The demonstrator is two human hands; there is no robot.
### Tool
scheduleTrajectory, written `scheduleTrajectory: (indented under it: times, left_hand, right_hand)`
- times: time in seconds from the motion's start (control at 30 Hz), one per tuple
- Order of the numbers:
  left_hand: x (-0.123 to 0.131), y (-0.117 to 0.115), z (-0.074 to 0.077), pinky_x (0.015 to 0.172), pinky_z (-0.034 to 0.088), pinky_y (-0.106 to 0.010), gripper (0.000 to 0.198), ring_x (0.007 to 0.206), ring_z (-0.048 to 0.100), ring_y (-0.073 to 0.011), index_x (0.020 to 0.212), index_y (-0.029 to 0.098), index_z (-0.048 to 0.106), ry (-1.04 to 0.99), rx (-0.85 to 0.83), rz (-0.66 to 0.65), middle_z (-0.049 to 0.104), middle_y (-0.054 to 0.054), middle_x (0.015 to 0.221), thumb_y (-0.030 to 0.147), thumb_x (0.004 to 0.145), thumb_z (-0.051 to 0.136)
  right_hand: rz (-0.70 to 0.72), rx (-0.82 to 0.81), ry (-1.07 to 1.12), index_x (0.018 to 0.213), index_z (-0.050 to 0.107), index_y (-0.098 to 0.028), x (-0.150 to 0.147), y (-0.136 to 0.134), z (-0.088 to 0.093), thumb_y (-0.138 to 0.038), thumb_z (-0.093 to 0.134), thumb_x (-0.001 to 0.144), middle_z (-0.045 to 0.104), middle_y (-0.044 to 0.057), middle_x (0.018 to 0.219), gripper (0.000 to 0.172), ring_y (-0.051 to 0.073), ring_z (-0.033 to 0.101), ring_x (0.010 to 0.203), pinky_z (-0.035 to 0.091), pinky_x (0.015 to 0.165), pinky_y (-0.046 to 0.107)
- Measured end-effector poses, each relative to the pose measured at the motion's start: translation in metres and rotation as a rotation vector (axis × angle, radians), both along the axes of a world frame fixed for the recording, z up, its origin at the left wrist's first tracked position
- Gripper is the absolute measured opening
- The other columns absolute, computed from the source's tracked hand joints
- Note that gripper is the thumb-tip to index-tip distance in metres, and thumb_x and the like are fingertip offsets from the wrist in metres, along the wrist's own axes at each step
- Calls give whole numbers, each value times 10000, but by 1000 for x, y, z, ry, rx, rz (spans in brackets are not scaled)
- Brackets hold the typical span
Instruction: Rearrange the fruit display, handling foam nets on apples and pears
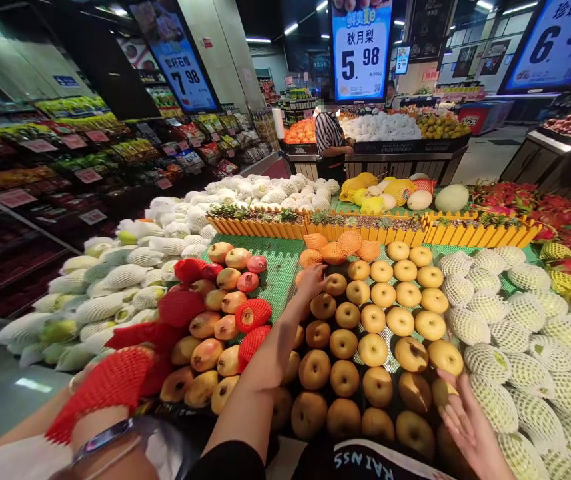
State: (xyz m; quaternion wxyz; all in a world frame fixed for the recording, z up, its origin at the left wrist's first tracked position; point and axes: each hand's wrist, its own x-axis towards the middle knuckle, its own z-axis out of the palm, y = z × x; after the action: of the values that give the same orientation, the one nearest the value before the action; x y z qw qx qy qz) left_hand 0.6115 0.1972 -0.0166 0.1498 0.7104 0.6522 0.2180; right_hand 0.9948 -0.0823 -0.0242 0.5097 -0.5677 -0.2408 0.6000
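Rows of brown-yellow pears (373, 319) lie in front of me on the display. My left hand (314, 280) reaches to the far left of these rows. Its fingers are stretched out at a pear (335, 285), just below several pears in orange foam nets (350, 243). Whether the fingertips touch that pear is hard to make out. On the near right, my right hand (465, 417) has its fingers apart and lies against a pear (444, 392) at the edge of the rows, without closing round it.
Pomegranates (205, 357) lie left of the pears; white-netted fruit (512, 333) lies right. At my left, another person's arm (102, 427) wears red foam nets (105, 383). An orange planter fence (365, 230) runs behind. A person in a striped top (330, 133) stands farther back.
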Motion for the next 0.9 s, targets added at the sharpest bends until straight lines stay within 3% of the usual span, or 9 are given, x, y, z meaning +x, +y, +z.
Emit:
scheduleTrajectory:
  times: [0.03,0.1,0.2,0.3,0.47,0.6,0.73,0.83,0.9]
  left_hand:
    - [-9,0,-1,1144,414,-455,436,1327,547,-310,1311,123,591,21,4,51,637,-166,1380,332,949,713]
    - [-24,-1,-4,1106,435,-480,507,1295,554,-338,1284,130,570,70,-11,127,616,-177,1367,276,858,805]
    - [-33,-6,-11,1101,428,-448,708,1275,549,-338,1316,123,519,121,-22,126,599,-137,1319,195,719,893]
    - [-30,-12,-16,1123,403,-420,716,1222,541,-293,1344,97,471,147,11,109,602,-78,1207,175,750,865]
    - [-24,-22,-9,1161,386,-434,513,1168,541,-259,1280,107,487,155,94,96,596,-39,1108,257,884,778]
    - [-27,-36,7,1148,427,-486,709,1238,539,-322,1425,117,440,140,140,185,587,-116,1317,256,831,800]
    - [-16,-80,22,1204,424,-512,882,1351,517,-369,1522,125,396,8,287,254,536,-175,1476,315,787,844]
    - [17,-137,25,1247,421,-534,935,1414,520,-392,1534,225,432,-250,449,156,543,-154,1519,388,744,905]
    - [50,-175,21,1213,465,-572,991,1413,549,-409,1571,323,427,-360,503,-62,558,-138,1539,409,725,935]
  right_hand:
    - [-17,6,74,1256,804,-293,2,3,11,-944,599,803,737,63,743,819,273,730,631,657,659,450]
    - [-34,44,256,1430,713,-331,3,11,34,-1032,424,791,804,132,1090,992,367,779,1016,646,894,572]
    - [-1,125,406,1579,556,-430,-2,24,63,-1044,326,802,623,110,1571,1017,426,607,1406,473,1135,714]
    - [59,173,416,1596,512,-484,-10,35,81,-1032,335,818,532,67,1665,969,408,512,1507,359,1218,724]
    - [164,241,465,1559,563,-473,-18,44,97,-1069,310,787,507,74,1684,1007,417,494,1520,350,1212,722]
    - [231,292,360,1539,584,-442,-17,44,96,-992,479,830,539,87,1654,904,410,555,1468,419,1170,700]
    - [139,236,202,1432,690,-348,-22,44,76,-577,845,837,756,53,1318,656,280,745,1137,516,1163,516]
    - [220,231,194,1502,630,-366,-41,40,58,-413,923,791,744,39,1335,770,259,721,1219,502,1184,450]
    - [325,270,269,1548,575,-397,-60,35,46,-397,991,687,668,54,1491,957,303,659,1345,535,1139,473]
